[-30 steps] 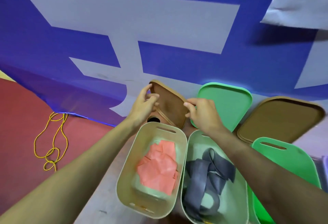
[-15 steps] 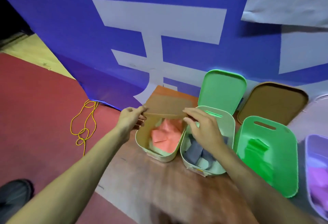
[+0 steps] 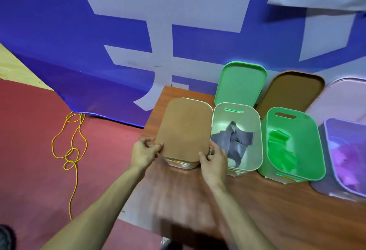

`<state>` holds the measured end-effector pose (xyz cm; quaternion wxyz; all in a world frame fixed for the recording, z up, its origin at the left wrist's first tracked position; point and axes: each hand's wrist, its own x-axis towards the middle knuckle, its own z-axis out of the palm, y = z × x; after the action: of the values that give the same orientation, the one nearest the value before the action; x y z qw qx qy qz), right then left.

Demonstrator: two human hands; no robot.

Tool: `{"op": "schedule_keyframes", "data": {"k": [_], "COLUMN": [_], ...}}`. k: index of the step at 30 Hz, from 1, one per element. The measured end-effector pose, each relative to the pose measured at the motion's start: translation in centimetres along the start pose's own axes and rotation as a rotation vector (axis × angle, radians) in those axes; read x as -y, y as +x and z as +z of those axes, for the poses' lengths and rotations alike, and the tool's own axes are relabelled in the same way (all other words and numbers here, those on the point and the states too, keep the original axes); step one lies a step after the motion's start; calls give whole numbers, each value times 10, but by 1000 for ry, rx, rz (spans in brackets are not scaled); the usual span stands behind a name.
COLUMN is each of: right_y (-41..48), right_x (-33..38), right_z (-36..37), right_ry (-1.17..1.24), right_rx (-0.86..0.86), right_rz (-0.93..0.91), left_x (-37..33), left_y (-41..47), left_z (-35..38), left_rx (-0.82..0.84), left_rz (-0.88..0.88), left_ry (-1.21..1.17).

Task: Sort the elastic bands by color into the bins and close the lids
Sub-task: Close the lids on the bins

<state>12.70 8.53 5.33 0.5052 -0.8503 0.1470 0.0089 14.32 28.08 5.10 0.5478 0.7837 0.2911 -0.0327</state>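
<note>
Entry, head view. The brown lid [image 3: 185,129], a matte, flat rounded rectangle, lay level on top of the leftmost beige bin [image 3: 182,164]; only the bin's near wall showed under it. The left hand [image 3: 143,153] pinched the lid's near left edge with curled fingers. The right hand [image 3: 213,160] grasped the near right corner, thumb on top and fingers wrapped round the side.

Just right of it stood the pale bin [image 3: 221,119], smooth plastic with a slot handle, uncovered, holding limp grey bands [image 3: 233,142] in a crumpled heap. Its green lid [image 3: 240,82] leaned upright behind it against the blue banner [image 3: 59,31].

Next in the row I noted the green bin [image 3: 315,130] with glossy green bands [image 3: 281,150] inside, and a second brown lid [image 3: 291,91] propped behind it. At the far right was the purple bin [image 3: 321,160], partly cut off, with purple bands [image 3: 348,158] in it and a lilac lid [image 3: 344,99] leaning at the back.

All bins stood on the wood-grain table [image 3: 277,210]. A thin yellow cord [image 3: 73,150] lay looped on the red floor [image 3: 29,150] to the left.
</note>
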Motion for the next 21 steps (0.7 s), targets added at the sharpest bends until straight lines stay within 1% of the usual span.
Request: {"op": "schedule_keyframes", "data": {"k": [5,7,11,15,18,21], "right_y": [-7,-8,-7,-3,-4,0], "right_x": [3,3,1,3,7,10], "right_z": [18,23,25,24,28,36], "right_ry": [-128,-165,-209,-190,-143,-93], "right_rx": [-73,-78,-82,-95,-99,-98], "right_rz": [30,40,38,16,63,118], "left_x": [11,12,20,19,18,20], "left_y": [14,17,30,36,40,45], "left_z": [-2,0,3,5,4,1], "left_rx": [67,96,116,148,156,139], "left_rz": [139,189,201,200,214,258], "left_ry": [252,300,259,185,122,145]}}
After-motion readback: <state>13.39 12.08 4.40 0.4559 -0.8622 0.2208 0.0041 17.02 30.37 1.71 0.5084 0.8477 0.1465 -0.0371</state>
